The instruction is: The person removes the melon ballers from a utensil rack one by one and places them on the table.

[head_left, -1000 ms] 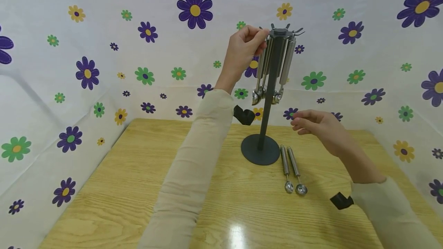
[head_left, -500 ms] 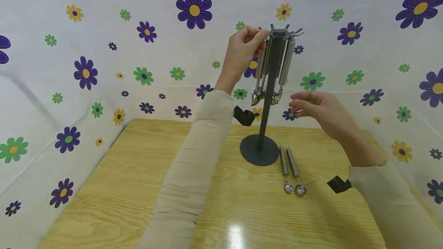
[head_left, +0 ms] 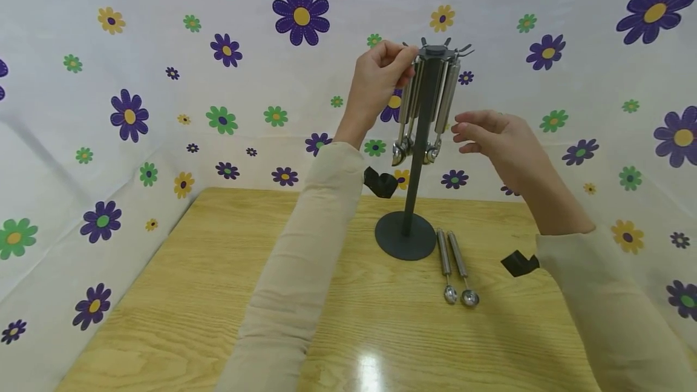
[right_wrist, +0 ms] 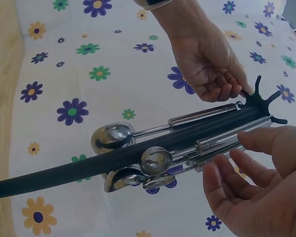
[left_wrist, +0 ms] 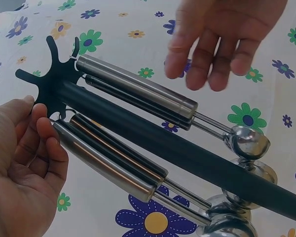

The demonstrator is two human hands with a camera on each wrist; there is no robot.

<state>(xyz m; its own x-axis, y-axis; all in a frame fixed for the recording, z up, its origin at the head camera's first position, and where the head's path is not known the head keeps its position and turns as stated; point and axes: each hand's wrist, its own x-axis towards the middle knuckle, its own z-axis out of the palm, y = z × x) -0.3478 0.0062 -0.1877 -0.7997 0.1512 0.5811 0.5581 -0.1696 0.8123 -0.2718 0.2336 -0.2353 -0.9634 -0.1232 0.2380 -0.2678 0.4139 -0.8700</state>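
A dark grey utensil stand (head_left: 422,138) rises from a round base on the table. Steel-handled scoops (head_left: 451,98) with round bowls hang from its hooks. At the top of the stand, my left hand (head_left: 376,86) pinches one of the hooks between thumb and fingers. My right hand (head_left: 503,144) is raised to the right of the hanging scoops, fingers loosely bent and apart from the thumb. In the left wrist view the right hand (left_wrist: 222,39) shows a gap to the nearest handle. Two more scoops (head_left: 456,253) lie on the table beside the base.
The wooden table (head_left: 218,295) stretches in front and to the left. A white cloth (head_left: 245,77) with printed flowers covers the back and sides. Black wrist pieces (head_left: 520,264) stick out from both sleeves.
My right hand has risen from above the table to beside the hanging scoops. My left hand has kept its place on the stand's top. The view has shifted slightly.
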